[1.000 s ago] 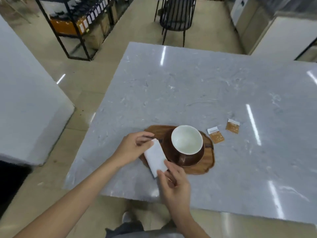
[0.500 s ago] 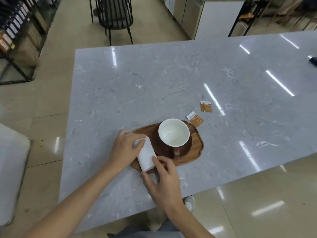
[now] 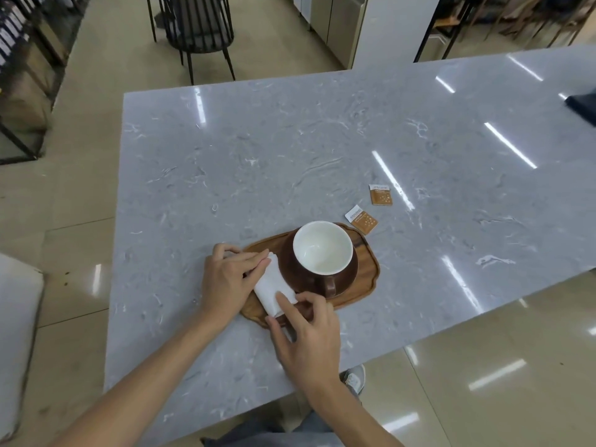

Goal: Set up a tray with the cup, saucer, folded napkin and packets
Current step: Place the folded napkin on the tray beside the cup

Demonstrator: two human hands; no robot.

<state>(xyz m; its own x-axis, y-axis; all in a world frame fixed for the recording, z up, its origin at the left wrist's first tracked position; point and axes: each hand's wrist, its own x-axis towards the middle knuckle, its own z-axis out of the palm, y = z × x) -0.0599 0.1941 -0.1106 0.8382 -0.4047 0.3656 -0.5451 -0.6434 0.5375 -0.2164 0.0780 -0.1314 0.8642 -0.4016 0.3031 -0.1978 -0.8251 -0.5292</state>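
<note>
Big grey marble table [image 3: 290, 150] takes up most of the view, with one black chair [image 3: 196, 30] past its far edge, metal shelving [image 3: 22, 59] off to the left, and a dark thing [image 3: 583, 106] cut off at the right edge that I can't make out.

One wooden tray [image 3: 366, 269] sits near the table's front edge, long axis running left-right and tilted a bit, the right end further from the person. On its right half there's one brown saucer [image 3: 287, 269] with one cup [image 3: 322, 250] standing upright on it, white inside, brown outside, handle pointing toward the person.

One folded white napkin [image 3: 274, 285] lies on the tray's left part, right up against the saucer. Its long axis runs diagonally, far end toward the upper left, near end toward the front edge of the tray.

Left hand [image 3: 225, 279] lies on the napkin's far end with fingers straight and close together, pressing it flat. Right hand [image 3: 309, 337] is at the near end, fingers loosely spread, index fingertip down on the napkin and thumb by its corner; can't tell if it's really pinching.

Two small brown-and-white packets on the table, off the tray: first packet [image 3: 362, 220] just beside the tray's far right corner, second packet [image 3: 380, 195] a little further back. Both lie flat, white ends pointing away.
</note>
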